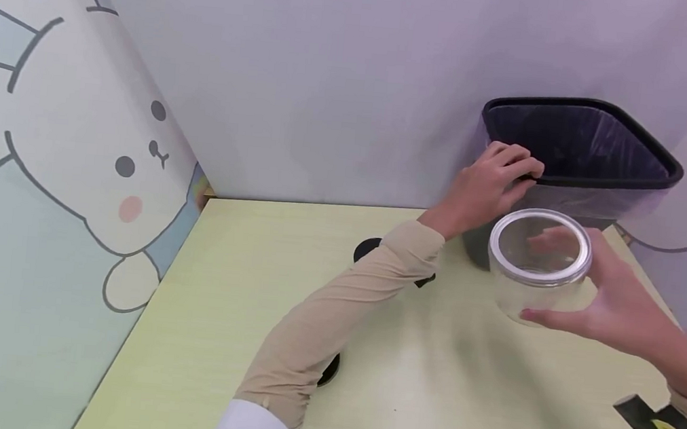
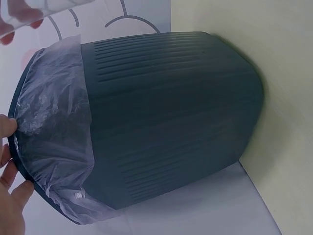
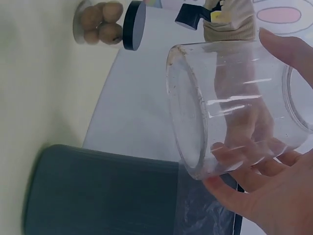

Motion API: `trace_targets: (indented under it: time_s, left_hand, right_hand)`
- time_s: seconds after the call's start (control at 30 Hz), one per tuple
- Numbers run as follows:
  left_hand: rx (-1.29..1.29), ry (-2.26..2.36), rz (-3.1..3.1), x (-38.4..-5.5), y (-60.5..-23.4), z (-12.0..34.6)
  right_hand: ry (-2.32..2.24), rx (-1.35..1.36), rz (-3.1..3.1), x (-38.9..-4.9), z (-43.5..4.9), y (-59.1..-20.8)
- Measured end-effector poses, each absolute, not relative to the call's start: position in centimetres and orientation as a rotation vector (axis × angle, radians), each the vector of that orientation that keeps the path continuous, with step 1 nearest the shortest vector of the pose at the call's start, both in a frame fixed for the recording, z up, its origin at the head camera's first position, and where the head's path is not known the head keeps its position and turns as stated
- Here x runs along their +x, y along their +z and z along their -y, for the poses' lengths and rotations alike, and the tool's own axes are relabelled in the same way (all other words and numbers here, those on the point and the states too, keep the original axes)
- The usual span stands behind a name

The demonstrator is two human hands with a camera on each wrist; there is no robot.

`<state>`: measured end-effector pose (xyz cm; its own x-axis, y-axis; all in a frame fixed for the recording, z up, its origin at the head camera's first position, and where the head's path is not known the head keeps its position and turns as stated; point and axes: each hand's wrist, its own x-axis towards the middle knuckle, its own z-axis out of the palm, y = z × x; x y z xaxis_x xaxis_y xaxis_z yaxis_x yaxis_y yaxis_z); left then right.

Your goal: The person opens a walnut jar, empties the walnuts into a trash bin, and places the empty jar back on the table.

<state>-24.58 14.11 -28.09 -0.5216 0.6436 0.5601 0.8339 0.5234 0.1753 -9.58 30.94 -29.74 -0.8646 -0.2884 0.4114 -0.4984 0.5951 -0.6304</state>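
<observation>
My left hand (image 1: pixel 488 185) grips the near left part of the black rim of a dark trash bin (image 2: pixel 161 107), its fingers bent over the edge. A clear plastic liner (image 2: pixel 56 127) is folded down over the outside of the bin. In my right hand (image 1: pixel 624 304) is a clear, wide-mouthed jar (image 3: pixel 234 107), held round its side with thumb and fingers. The jar hangs above the table, just in front of the bin, and stands nearly upright in the head view. Brownish specks show along its base edge in the right wrist view; inside, no contents are visible.
A jar of brown, round, nut-like things (image 3: pixel 101 20) with a black lid (image 3: pixel 134 25) stands by the back wall. Another black round thing (image 1: pixel 330 371) is mostly hidden under the left forearm. Walls with rabbit drawings (image 1: pixel 97 152) bound the pale yellow table (image 1: pixel 212 312).
</observation>
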Motion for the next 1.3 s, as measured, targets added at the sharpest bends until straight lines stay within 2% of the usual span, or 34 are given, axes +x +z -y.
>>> trace_targets:
  time_s: [0.6, 1.3]
  left_hand:
    - [-1.241, -0.636, 2.284, -24.7, -28.2, -13.8]
    - [-1.269, -0.669, 2.251, -25.0, -27.9, -13.8]
  right_hand:
    - [1.216, 0.93, 2.473, -9.3, -28.1, -32.2]
    - [1.509, 1.233, 2.284, -8.0, -23.8, -32.6]
